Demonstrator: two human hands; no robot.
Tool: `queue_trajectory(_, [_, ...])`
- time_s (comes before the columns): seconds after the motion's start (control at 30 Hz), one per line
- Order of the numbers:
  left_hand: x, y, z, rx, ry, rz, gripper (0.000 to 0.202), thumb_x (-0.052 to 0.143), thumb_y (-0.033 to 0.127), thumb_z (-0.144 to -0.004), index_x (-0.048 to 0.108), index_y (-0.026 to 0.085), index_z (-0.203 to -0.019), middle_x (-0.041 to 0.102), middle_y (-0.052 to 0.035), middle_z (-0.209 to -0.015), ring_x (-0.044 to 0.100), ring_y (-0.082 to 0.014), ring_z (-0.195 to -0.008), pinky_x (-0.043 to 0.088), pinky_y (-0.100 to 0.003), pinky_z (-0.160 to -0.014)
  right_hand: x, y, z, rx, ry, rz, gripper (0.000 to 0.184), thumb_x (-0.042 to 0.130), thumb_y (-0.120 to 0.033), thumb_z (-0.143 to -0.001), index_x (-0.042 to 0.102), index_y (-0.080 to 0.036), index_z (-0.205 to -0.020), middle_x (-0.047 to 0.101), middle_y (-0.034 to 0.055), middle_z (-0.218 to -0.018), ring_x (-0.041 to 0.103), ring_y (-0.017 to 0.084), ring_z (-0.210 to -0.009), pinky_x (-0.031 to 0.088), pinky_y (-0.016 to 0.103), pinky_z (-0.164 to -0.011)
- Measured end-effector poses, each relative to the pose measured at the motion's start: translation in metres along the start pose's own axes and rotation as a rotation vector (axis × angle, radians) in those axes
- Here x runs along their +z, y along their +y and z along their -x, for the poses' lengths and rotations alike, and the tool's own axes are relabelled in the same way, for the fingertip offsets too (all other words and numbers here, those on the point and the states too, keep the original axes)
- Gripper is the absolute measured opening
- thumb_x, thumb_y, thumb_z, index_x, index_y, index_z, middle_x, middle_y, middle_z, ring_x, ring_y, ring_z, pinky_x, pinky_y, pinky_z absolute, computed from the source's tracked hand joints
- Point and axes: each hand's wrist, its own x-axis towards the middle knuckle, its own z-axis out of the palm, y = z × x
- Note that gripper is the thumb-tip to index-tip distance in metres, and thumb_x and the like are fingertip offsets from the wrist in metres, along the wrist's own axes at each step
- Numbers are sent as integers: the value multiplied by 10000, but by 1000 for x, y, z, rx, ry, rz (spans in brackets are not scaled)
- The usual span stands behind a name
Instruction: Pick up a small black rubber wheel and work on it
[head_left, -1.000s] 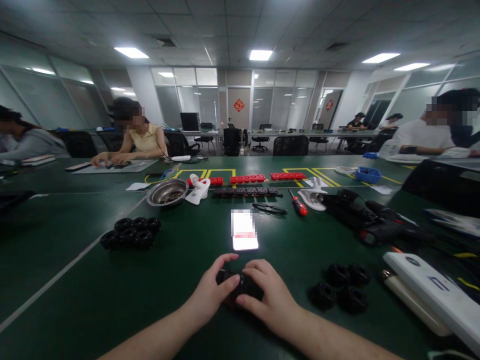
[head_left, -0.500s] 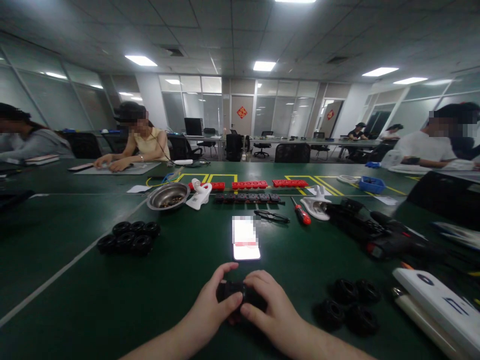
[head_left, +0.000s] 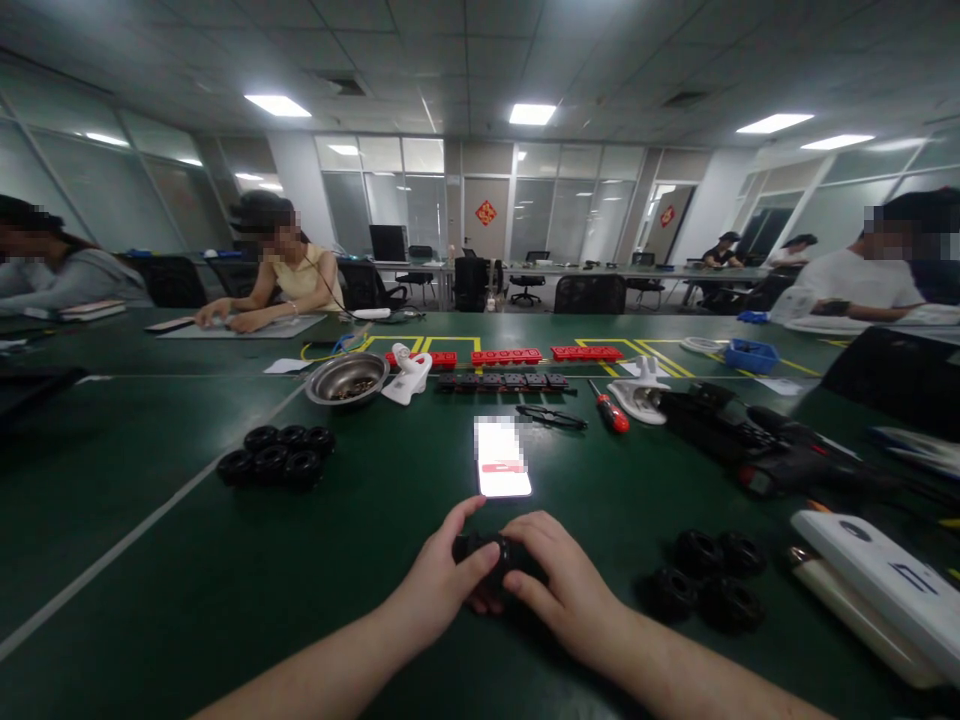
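A black part (head_left: 511,557) is grasped between the left hand (head_left: 442,575) and the right hand (head_left: 576,578), toward the near edge of the surface (head_left: 337,570). If either grip were loosened, it could be dropped and knocked against the lit phone (head_left: 504,468).

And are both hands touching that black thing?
Touching. In the head view, the left hand has its thumb against the black thing, and the right hand has its fingers curled over the other side.
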Motion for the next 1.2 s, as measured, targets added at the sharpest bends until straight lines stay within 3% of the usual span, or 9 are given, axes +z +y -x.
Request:
queue_trajectory(0.1, [-1, 1, -1, -22, -11, -1, 618, 494, 456, -705, 257, 164, -1195, 587, -38, -702, 578, -134, -437, 407, -230, -411, 0, -5, 2, -50, 10, -2, 360, 526, -209, -764, 435, -195, -1112, 495, 91, -1078, 459, 211, -989, 385, 368, -850])
queue_trajectory(0.23, [-1, 3, 2, 55, 31, -36, 556, 556, 409, -674, 350, 180, -1137, 548, -34, -781, 571, -151, -567, 439, -245, -458, 1, -3, 3, -3, 15, 7, 509, 600, -310, -706, 398, -181, -1155, 484, 102, -1112, 454, 238, -1006, 371, 397, -864])
queue_trajectory(0.4, [-2, 3, 1, 26, 17, -57, 597, 547, 404, -688, 299, 191, -1188, 498, -32, -819, 560, -154, -600, 451, -275, -508, 3, 2, 0, 63, -26, -19, 250, 567, -308, -742, 536, -172, -950, 546, 72, -931, 498, 212, -871, 417, 360, -768])
queue_trajectory(0.53, [-4, 4, -1, -19, -29, -36, 640, 517, 482, -673, 305, 170, -1191, 518, -66, -844, 565, -165, -579, 440, -284, -484, 2, -3, 2, -1, -24, -27, 413, 575, -197, -725, 441, -192, -1115, 500, 78, -1073, 459, 203, -978, 386, 353, -844])
queue_trajectory(0.63, [-2, 6, 2, -25, -4, -57, 620, 533, 478, -655, 340, 184, -1166, 531, -47, -804, 556, -164, -585, 437, -282, -503, 0, -6, 2, -3, -39, 30, 465, 580, -249, -727, 414, -192, -1157, 492, 80, -1096, 452, 214, -985, 374, 372, -857])
queue_trajectory(0.73, [0, 7, 5, 29, 18, -98, 552, 551, 429, -663, 382, 211, -1142, 533, -37, -825, 552, -183, -689, 443, -288, -582, -1, -6, 1, 48, -49, 52, 436, 559, -366, -742, 453, -172, -1118, 514, 89, -1044, 473, 230, -932, 395, 391, -816])
queue_trajectory(0.83, [-1, 6, 6, 67, 24, -147, 580, 558, 423, -662, 370, 209, -1166, 531, -21, -777, 538, -184, -666, 430, -299, -600, 0, -5, 0, 59, -69, 39, 333, 544, -368, -756, 517, -153, -1009, 531, 89, -980, 486, 224, -884, 414, 376, -782])
queue_trajectory(1.03, [-5, 3, 3, 102, 19, -170, 496, 525, 402, -705, 403, 193, -1138, 554, -36, -849, 530, -190, -740, 418, -298, -665, 3, -8, 4, 12, -76, 51, 470, 578, -266, -736, 411, -178, -1166, 453, 93, -1155, 421, 219, -1046, 355, 369, -902])
queue_trajectory(1.2, [1, 5, 6, 63, 56, -122, 541, 538, 377, -710, 324, 211, -1179, 519, -25, -823, 549, -186, -729, 444, -285, -608, 2, -6, 2, 84, -49, 95, 485, 599, -377, -708, 456, -153, -1114, 512, 104, -1067, 471, 242, -966, 386, 400, -843])
